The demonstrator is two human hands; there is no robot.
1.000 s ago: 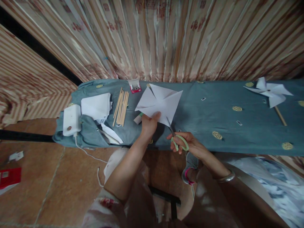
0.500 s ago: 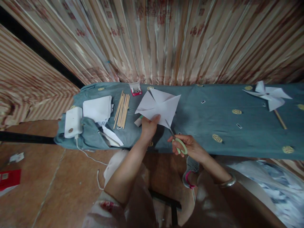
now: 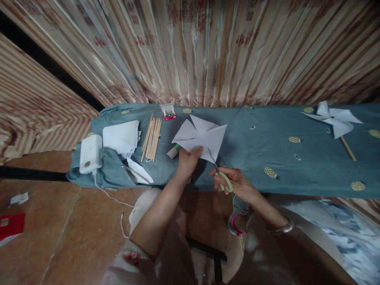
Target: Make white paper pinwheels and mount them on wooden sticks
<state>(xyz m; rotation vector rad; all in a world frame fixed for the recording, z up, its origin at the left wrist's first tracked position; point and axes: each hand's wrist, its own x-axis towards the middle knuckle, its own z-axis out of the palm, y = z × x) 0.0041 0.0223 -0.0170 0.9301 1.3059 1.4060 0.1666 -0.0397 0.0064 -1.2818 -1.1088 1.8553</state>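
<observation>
A white square sheet of paper [image 3: 204, 136], slit inward from its corners, is held up over the table by my left hand [image 3: 189, 161], thumb on top and fingers hidden beneath. My right hand [image 3: 233, 179] grips scissors [image 3: 225, 181] with light green handles. Their blades are at the paper's near corner, along a cut. Under the sheet's left edge, a green-and-pale object [image 3: 174, 151] lies partly hidden beside my left hand. A finished paper pinwheel [image 3: 335, 118] on a wooden stick lies far to the right.
On the blue-green tablecloth [image 3: 255, 150] lie wooden sticks [image 3: 152, 138], a small red box [image 3: 169, 113] of metal pins, stacked white paper [image 3: 121, 136] and paper scraps [image 3: 139, 171]. A white power box [image 3: 91, 153] with a cord sits at the left end. A curtain [image 3: 190, 51] hangs behind.
The paper has shifted slightly toward me and to the right, with my left hand. More of the green-and-pale object shows. The scissors stay at the near corner.
</observation>
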